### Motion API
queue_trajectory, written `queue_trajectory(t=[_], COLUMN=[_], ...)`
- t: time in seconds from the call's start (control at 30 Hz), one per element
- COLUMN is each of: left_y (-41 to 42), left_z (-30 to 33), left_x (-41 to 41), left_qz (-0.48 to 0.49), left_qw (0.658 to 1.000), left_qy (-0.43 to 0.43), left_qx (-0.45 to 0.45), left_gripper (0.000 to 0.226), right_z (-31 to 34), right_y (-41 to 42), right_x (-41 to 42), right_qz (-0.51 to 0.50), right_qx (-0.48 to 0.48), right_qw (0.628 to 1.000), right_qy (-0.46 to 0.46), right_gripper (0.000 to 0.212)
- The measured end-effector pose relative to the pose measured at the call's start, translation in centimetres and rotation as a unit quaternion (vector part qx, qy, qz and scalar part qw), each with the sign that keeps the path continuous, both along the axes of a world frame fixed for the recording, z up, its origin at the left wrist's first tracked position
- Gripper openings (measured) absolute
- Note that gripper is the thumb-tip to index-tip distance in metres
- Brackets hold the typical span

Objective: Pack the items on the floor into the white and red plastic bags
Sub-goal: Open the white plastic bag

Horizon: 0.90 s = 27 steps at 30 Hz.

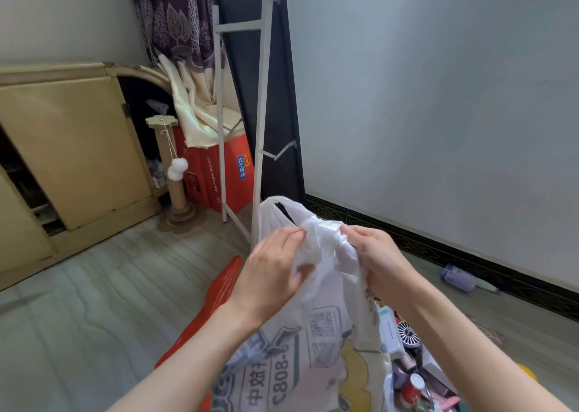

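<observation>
Both hands pinch the white bag's bunched mouth, left hand at nine o'clock, right hand at three. Best pull the layers apart evenly. Loose items wait at five o'clock.

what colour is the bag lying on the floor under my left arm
Red: the red plastic bag lies flat on the floor, seen in the head view.

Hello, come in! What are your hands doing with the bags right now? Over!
Both hands, left hand and right hand, gripping top of white bag, held up. Red bag on floor, untouched. Items still loose on floor. Nothing blocking.
</observation>
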State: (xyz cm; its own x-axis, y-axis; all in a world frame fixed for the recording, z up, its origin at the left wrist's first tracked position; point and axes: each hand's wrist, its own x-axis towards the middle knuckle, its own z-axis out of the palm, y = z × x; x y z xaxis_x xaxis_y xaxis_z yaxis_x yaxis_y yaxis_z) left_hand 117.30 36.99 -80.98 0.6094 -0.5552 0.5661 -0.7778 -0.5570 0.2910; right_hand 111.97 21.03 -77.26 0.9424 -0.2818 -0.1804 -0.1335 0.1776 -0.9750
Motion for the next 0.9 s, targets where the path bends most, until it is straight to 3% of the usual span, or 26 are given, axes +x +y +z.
queue_trajectory(t=[0.07, 0.17, 0.27, 0.5, 0.6, 0.63, 0.77, 0.83, 0.87, 0.9], left_y=[0.3, 1.3, 2.2, 4.4, 4.6, 4.6, 5.0, 4.8, 4.7, 4.5], left_z=[0.8, 1.7, 2.3, 3.0, 2.6, 2.6, 2.8, 2.8, 2.8, 2.7], left_x=[0.5, 1.2, 1.6, 2.0, 2.3, 2.3, 2.4, 2.3, 2.2, 2.0], left_qz=[-0.028, -0.041, -0.008, -0.009, -0.039, -0.041, -0.065, -0.091, -0.101, -0.099], left_qw=[0.997, 0.989, 0.984, 0.996, 0.989, 0.984, 0.962, 0.956, 0.953, 0.953], left_qy=[-0.058, -0.131, -0.176, 0.014, 0.061, 0.086, 0.179, 0.211, 0.224, 0.232], left_qx=[-0.043, -0.047, -0.020, -0.091, -0.132, -0.152, -0.196, -0.185, -0.176, -0.167], left_gripper=[0.023, 0.020, 0.021, 0.021, 0.024, 0.027, 0.030, 0.030, 0.029, 0.028], right_z=[0.3, 0.0, -0.3, 0.7, 0.5, 0.3, -0.3, -0.7, -1.1, -1.2], right_y=[-0.9, -2.7, -3.5, -3.5, -3.0, -2.9, -0.9, 0.3, 0.7, 1.3], right_x=[-0.2, -0.3, -0.5, -0.9, -0.9, -0.9, -1.0, -0.5, -0.3, -0.1], right_qz=[-0.027, -0.107, -0.074, 0.007, 0.049, 0.058, 0.041, 0.016, 0.009, 0.010], right_qx=[-0.033, -0.173, -0.243, -0.160, -0.197, -0.260, -0.529, -0.603, -0.611, -0.593], right_qw=[0.999, 0.979, 0.965, 0.985, 0.977, 0.961, 0.830, 0.757, 0.741, 0.755], right_qy=[-0.008, -0.018, -0.058, -0.068, -0.066, -0.080, -0.170, -0.252, -0.279, -0.280], right_gripper=[0.025, 0.014, 0.019, 0.019, 0.014, 0.012, 0.059, 0.048, 0.038, 0.031])
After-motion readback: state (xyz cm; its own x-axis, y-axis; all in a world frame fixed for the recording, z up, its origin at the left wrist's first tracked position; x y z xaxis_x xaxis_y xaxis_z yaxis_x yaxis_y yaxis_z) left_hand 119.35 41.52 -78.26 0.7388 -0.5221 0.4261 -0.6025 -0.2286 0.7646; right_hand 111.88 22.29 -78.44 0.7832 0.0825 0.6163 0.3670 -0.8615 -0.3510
